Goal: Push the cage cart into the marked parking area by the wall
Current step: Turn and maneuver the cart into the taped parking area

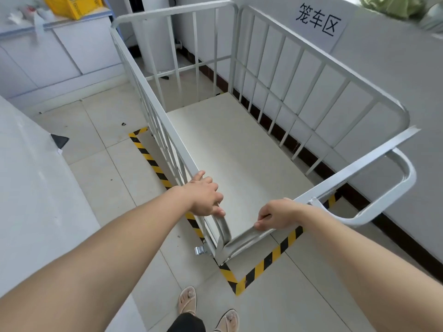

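Observation:
A white metal cage cart (263,75) with barred sides and a bare pale floor stands against the white wall (388,75). It sits inside a rectangle of yellow-and-black floor tape (268,261); the tape shows along its left side and near end. My left hand (205,195) grips the top rail of the left side near the corner. My right hand (275,215) holds the near end rail. A curved push handle (393,195) juts out at the right near corner.
A paper sign with black characters (317,19) hangs on the wall above the cart. White cabinets (60,51) with a yellow crate (76,6) on top stand at the back left. A white surface (28,188) runs along the left. My sandalled feet (208,310) stand on floor tiles.

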Action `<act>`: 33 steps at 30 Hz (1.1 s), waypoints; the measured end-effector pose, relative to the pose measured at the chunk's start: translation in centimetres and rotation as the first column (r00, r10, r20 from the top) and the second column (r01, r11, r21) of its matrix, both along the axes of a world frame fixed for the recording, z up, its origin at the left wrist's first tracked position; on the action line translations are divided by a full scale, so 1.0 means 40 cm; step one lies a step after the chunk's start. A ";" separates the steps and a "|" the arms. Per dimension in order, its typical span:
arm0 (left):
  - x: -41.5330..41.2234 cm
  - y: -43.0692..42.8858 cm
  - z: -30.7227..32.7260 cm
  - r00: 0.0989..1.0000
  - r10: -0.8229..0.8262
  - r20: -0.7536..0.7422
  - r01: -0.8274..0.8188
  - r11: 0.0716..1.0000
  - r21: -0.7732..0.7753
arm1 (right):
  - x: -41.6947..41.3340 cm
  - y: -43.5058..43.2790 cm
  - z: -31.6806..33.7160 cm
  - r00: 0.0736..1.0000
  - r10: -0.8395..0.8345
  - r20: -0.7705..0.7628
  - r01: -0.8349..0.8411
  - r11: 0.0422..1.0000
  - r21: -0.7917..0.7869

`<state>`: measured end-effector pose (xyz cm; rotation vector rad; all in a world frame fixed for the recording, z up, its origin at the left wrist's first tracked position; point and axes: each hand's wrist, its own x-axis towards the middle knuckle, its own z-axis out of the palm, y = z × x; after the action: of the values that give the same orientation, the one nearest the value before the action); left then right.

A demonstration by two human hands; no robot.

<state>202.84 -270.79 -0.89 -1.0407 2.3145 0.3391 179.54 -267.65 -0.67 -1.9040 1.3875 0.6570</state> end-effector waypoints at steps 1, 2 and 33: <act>0.000 -0.001 -0.002 1.000 0.005 0.006 -0.005 1.000 0.001 | 0.001 0.000 0.000 1.000 0.007 0.004 -0.007 1.000 -0.005; 0.001 -0.001 -0.003 1.000 0.011 0.010 -0.011 1.000 0.002 | 0.002 -0.001 -0.003 1.000 0.013 0.008 -0.013 1.000 -0.003; -0.003 -0.017 -0.004 0.997 -0.062 0.037 0.061 0.998 0.034 | -0.005 -0.009 -0.026 0.994 0.103 0.048 -0.100 0.993 -0.066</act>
<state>202.73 -271.48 -1.06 -0.9497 2.2938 0.3289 179.35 -268.01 -1.69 -2.0386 1.3007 0.6149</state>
